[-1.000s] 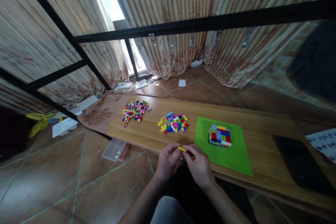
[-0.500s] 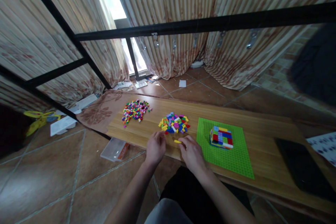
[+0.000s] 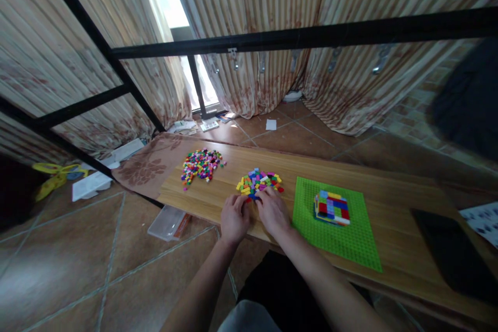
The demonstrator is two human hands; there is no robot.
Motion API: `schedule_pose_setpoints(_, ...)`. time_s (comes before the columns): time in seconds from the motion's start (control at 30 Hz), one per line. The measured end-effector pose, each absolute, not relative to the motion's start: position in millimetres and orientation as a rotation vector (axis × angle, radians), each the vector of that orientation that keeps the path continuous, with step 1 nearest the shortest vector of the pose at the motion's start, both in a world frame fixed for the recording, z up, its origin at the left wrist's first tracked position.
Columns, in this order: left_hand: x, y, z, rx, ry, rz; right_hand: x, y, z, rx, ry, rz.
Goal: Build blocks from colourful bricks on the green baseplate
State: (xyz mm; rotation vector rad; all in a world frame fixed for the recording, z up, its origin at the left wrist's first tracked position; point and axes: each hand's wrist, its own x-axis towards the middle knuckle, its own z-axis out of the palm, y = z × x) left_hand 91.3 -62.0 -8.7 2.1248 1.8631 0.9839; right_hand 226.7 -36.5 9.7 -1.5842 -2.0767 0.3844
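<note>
My right hand (image 3: 273, 212) is at the near edge of a pile of coloured building bricks (image 3: 257, 180), fingers bent and pressed down. A blue brick (image 3: 253, 197) lies against its fingertips. To the left of it, my left hand (image 3: 235, 218) has its fingers curled together next to a red brick (image 3: 248, 199). What either hand grips is hidden. A green baseplate (image 3: 334, 249) lies to the right of my hands. On it stands a block of stacked bricks (image 3: 332, 207) in red, blue, yellow and white.
A second pile of smaller bricks (image 3: 200, 165) lies at the left of the wooden table (image 3: 381, 187). A dark flat panel (image 3: 447, 249) and a printed sheet (image 3: 482, 220) are at the right. A clear plastic box (image 3: 168, 223) sits below the left edge. Black metal bars (image 3: 272, 40) run beyond.
My right hand has moved left and forward to the pile, closer to my left hand. The yellow brick that showed in its fingers is out of sight. My left hand has barely shifted.
</note>
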Motion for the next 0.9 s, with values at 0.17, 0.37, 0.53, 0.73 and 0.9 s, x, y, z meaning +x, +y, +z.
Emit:
schedule_pose_setpoints(0.17,91.3,-62.3,-8.6,2.113,1.871,0.982,225.9,-36.5,10.2,-1.569,-2.077,0.365)
schedule_pose_setpoints(0.37,97.3,-61.6,-1.7,2.056,1.893,1.03,246.3,-74.3,18.2,-1.504,-1.836,0.511)
schedule_pose_setpoints(0.53,110.6,-54.1,6.7,2.043,2.062,0.906,261.9,-120.5,18.0,-1.43,-1.695,0.698)
schedule_pose_setpoints(0.73,123.1,-44.2,5.9,2.092,2.221,0.848,286.2,-149.5,20.7,-1.373,-1.59,0.836)
schedule_pose_setpoints(0.9,127.7,-41.1,5.6,2.109,2.229,0.842,310.7,-157.3,23.7,-1.468,-1.416,0.868)
